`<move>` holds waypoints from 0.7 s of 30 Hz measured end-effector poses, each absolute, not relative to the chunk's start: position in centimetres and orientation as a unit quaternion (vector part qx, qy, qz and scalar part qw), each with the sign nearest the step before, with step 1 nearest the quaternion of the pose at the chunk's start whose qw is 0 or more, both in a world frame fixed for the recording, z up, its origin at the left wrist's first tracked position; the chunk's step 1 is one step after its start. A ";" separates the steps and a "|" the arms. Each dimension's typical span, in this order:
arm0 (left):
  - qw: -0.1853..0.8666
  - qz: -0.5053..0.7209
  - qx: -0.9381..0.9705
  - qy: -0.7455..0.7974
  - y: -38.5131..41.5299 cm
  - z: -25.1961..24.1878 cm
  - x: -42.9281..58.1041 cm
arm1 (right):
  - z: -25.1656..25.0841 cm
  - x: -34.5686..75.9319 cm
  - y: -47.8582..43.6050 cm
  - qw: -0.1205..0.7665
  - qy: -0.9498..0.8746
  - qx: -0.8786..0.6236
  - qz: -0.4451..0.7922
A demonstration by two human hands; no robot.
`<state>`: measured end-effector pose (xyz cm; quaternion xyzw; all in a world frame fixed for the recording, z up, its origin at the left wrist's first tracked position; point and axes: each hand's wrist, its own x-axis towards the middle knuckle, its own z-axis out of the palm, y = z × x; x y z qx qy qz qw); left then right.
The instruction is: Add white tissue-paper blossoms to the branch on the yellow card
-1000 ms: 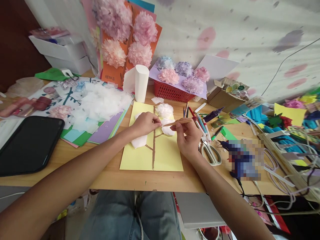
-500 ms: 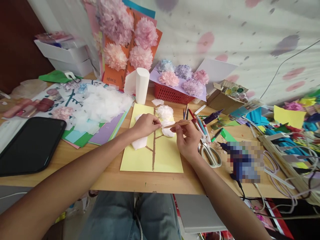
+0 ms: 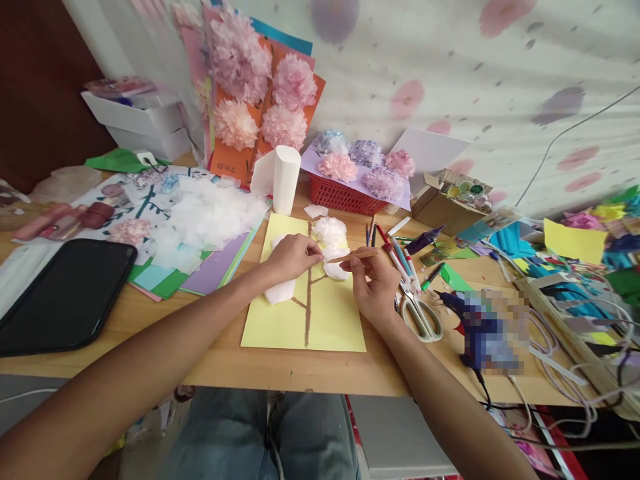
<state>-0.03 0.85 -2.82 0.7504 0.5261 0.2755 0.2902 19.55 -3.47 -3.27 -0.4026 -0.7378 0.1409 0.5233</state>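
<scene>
My right hand (image 3: 376, 285) pinches a flat wooden craft stick (image 3: 356, 256), its tip pointing left over the paper. Facing it, my left hand (image 3: 295, 256) has thumb and forefinger pressed together close to that tip; whatever is between them is too small to make out. Beneath both lies a yellow sheet (image 3: 333, 327) with a brown branching stem drawn on it. A fluffy white paper flower (image 3: 330, 231) sits near its top, and a flatter white tissue piece (image 3: 336, 269) just below. Folded white tissue (image 3: 281, 292) rests on the left part, partly under my left hand.
Scissors (image 3: 423, 320), markers (image 3: 400, 257) and a glue gun (image 3: 480, 327) lie to the right. At left are a black tablet (image 3: 70, 293) and loose white tissue (image 3: 210, 210). A white roll (image 3: 287, 180) and a red basket (image 3: 345, 193) stand behind the sheet.
The camera view has shifted slightly. The stick's tip has tilted a little lower toward my left fingers; both hands otherwise stay in nearly the same place.
</scene>
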 end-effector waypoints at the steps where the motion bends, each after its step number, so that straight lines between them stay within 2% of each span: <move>1: 0.289 0.277 0.749 0.527 0.8 -2.8 0.0 | -3.2 19.6 -3.5 0.525 -0.737 -0.401 0.142; 21: 0.279 0.273 0.756 0.525 0.6 -2.5 0.0 | -3.4 19.5 -3.6 0.532 -0.742 -0.383 0.146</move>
